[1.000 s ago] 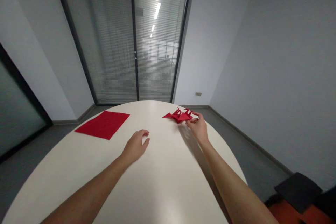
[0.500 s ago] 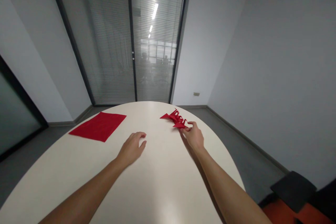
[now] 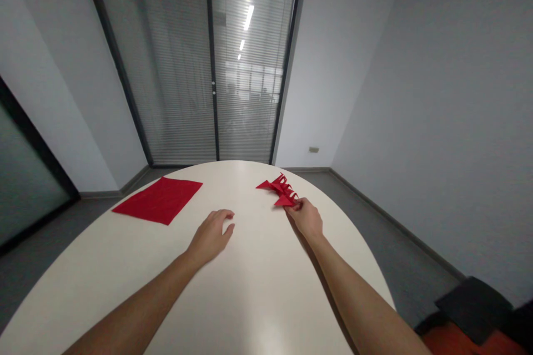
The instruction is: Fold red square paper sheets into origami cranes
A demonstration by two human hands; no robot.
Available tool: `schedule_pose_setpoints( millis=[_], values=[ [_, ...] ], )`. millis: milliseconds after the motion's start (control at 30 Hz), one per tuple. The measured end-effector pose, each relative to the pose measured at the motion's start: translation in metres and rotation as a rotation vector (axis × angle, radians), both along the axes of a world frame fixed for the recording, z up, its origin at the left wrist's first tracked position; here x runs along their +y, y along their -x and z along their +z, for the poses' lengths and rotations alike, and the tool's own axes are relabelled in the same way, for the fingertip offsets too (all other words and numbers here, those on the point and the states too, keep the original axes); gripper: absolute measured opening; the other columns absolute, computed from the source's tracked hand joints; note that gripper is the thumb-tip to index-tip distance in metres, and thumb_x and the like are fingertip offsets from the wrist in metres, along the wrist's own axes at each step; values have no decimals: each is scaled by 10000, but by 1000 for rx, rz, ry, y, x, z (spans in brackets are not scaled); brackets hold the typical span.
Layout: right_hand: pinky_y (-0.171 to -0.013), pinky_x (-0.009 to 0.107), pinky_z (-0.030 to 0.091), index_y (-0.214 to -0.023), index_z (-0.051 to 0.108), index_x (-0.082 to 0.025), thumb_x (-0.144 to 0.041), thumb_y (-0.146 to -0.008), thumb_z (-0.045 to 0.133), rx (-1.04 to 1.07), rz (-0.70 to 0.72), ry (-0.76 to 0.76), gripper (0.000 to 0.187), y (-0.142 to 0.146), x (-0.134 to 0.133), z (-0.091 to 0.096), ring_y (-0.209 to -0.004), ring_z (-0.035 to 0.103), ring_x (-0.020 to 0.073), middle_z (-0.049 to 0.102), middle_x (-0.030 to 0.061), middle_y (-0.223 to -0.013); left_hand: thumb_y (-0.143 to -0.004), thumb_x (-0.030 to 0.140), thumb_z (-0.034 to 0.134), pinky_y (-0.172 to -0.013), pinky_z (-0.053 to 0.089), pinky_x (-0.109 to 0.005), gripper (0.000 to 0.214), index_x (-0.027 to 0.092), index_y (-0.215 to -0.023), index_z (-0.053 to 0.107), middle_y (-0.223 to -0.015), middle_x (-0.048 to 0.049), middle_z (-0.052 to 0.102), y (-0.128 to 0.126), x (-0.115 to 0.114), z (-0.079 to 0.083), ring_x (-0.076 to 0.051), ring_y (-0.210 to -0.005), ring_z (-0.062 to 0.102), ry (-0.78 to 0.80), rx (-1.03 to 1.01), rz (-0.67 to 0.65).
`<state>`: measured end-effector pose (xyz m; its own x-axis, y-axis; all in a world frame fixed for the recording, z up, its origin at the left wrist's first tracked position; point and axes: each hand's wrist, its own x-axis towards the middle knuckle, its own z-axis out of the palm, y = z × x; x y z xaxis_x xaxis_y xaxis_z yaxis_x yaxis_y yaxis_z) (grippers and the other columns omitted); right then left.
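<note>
Several red folded-paper cranes (image 3: pixel 280 185) stand close together in a slanting row toward the far right of the white table. At the near end of the row, my right hand (image 3: pixel 307 217) has its thumb and fingers closed on the nearest paper crane (image 3: pixel 285 201). Its fingertips are partly hidden by the red paper. My left hand (image 3: pixel 211 236) rests near the middle of the table, fingers curved and thumb apart, holding nothing. Beyond it on the left lies a flat stack or sheet of red square paper (image 3: pixel 160 200), not touched by either hand.
The round white table (image 3: pixel 245 283) has a curved edge at both sides and the back. A black and orange chair (image 3: pixel 474 308) is at the lower right. Behind the table are a glass partition with blinds (image 3: pixel 179 94) and a wall socket (image 3: pixel 313 150).
My right hand's fingers have lowered and drawn closer around the nearest crane. The left hand stays in place. The whole view has shifted slightly.
</note>
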<state>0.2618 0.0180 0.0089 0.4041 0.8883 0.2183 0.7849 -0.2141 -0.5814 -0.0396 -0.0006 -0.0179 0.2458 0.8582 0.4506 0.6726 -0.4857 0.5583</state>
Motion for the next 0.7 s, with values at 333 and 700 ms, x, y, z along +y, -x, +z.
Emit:
schedule_pose_setpoints(
  millis=[333, 700],
  values=[
    [-579, 281, 398, -966, 639, -233, -559, -777, 698, 27, -30, -11, 381, -3, 4, -1, -807, 692, 248, 748, 54, -889, -880, 194, 581, -944, 489, -415, 196, 208, -1066, 641, -1050, -81, 697, 0, -1, 2, -249, -1029, 617, -16, -10, 1],
    [-590, 286, 401, -1015, 624, -239, -595, -773, 688, 17, -40, 14, 435, -1, 8, 3, -816, 691, 254, 747, 62, -899, -902, 202, 558, -958, 486, -425, 198, 196, -1092, 614, -1086, -91, 688, 1, -1, 3, -253, -1058, 608, 6, 33, 3]
  ],
)
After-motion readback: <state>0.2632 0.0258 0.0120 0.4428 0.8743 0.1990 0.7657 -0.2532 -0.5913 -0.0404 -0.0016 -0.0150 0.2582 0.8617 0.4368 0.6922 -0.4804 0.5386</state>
